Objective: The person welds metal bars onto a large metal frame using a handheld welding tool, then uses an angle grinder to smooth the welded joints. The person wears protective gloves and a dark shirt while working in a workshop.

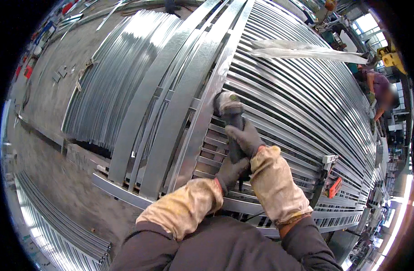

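Both my hands wear dark gloves with worn tan sleeve guards over the forearms. They are closed around an angle grinder [234, 118], one behind the other. My right hand [246, 137] grips the body near its head, while my left hand [231, 172] wraps the rear end, closer to me. The grinder's head, with a pale, worn cover, rests at the edge of a long flat metal bar [192, 143], where the metal slats [270, 97] meet it. Its disc is mostly hidden.
Left of the bar lie more flat strips [167, 140] and a stack of thin metal profiles [121, 77]. A clamp with an orange part [335, 187] sits on the slats at right. A pale plastic strip [306, 50] lies across them. Another person [382, 92] bends over the far right side.
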`<state>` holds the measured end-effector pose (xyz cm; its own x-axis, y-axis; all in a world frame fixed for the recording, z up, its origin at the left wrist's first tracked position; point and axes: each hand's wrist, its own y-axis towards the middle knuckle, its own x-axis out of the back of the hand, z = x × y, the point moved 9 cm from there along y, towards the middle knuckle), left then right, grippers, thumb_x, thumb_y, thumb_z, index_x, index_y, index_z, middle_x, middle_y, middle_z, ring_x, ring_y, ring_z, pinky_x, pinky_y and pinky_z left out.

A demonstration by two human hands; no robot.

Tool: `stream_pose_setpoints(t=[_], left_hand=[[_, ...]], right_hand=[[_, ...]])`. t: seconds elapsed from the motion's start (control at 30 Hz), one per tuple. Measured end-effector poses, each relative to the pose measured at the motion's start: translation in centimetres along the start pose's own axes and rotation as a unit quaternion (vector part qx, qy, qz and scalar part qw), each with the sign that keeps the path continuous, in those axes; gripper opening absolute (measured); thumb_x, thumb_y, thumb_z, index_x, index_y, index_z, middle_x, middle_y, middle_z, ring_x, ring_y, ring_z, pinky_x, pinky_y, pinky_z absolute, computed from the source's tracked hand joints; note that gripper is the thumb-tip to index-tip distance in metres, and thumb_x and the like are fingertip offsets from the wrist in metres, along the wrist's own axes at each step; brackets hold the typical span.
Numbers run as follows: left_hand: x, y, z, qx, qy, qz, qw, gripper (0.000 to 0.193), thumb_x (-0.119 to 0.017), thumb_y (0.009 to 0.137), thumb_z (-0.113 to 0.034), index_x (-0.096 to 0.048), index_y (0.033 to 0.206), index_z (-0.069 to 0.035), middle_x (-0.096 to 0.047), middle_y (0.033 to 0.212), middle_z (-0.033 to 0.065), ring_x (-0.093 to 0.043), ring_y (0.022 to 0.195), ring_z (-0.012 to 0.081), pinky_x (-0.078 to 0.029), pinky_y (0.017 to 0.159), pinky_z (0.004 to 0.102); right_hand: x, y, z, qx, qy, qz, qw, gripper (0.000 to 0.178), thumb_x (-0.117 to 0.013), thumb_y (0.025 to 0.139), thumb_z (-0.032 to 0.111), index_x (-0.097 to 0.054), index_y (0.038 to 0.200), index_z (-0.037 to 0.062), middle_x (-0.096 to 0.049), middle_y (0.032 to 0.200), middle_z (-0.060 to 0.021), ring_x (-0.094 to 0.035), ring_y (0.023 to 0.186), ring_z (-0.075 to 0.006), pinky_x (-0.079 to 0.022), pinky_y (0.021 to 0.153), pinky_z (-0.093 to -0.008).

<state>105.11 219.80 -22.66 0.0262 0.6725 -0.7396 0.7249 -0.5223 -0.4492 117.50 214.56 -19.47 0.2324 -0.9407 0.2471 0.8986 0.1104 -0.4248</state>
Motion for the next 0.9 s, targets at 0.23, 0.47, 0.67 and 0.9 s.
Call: stream_pose_setpoints(t=[0.23, 0.47, 0.67, 0.9], left_hand=[[-0.8, 0.0, 0.4, -0.075, -0.009, 0.001, 0.997, 0.052, -0.075, 0.092, -0.029, -0.056, 0.136, -0.008, -0.068, 0.113, 0.0065, -0.07, 0.091, 0.0198, -0.06, 0.076, 0.0342], [-0.4, -0.5, 1.4, -0.05, -0.019, 0.021, 0.998, 0.053, -0.075, 0.094, -0.029, -0.054, 0.138, -0.009, -0.068, 0.113, 0.0057, -0.069, 0.09, 0.0188, -0.059, 0.076, 0.034], [-1.5, -1.6, 0.7, -0.059, -0.009, 0.003, 0.998, 0.05, -0.074, 0.094, -0.031, -0.056, 0.135, -0.008, -0.069, 0.109, 0.0057, -0.069, 0.086, 0.0176, -0.059, 0.07, 0.0334], [-1.9, -2.5, 0.1, -0.052, -0.044, 0.023, 0.997, 0.043, -0.074, 0.093, -0.031, -0.059, 0.129, -0.011, -0.07, 0.105, 0.0037, -0.07, 0.083, 0.0162, -0.058, 0.067, 0.032]], right_hand=[[1.0, -0.5, -0.4, 0.032, -0.064, -0.009, 0.997, 0.077, -0.083, 0.08, 0.043, -0.051, 0.135, -0.0006, -0.065, 0.106, -0.0102, -0.063, 0.088, -0.019, -0.054, 0.079, -0.0335], [0.8, -1.6, -0.5, 0.019, -0.052, -0.028, 0.998, 0.076, -0.081, 0.083, 0.042, -0.05, 0.135, -0.0035, -0.064, 0.109, -0.0123, -0.062, 0.091, -0.0189, -0.053, 0.081, -0.0344], [0.8, -2.4, 0.2, 0.026, -0.16, -0.046, 0.986, 0.083, -0.082, 0.077, 0.05, -0.052, 0.133, -0.0029, -0.069, 0.111, -0.0195, -0.069, 0.099, -0.0285, -0.054, 0.089, -0.0404], [-0.1, -3.6, 2.4, -0.015, -0.135, -0.04, 0.99, 0.077, -0.082, 0.078, 0.045, -0.052, 0.132, -0.0018, -0.069, 0.109, -0.0182, -0.069, 0.095, -0.0266, -0.055, 0.085, -0.0385]])
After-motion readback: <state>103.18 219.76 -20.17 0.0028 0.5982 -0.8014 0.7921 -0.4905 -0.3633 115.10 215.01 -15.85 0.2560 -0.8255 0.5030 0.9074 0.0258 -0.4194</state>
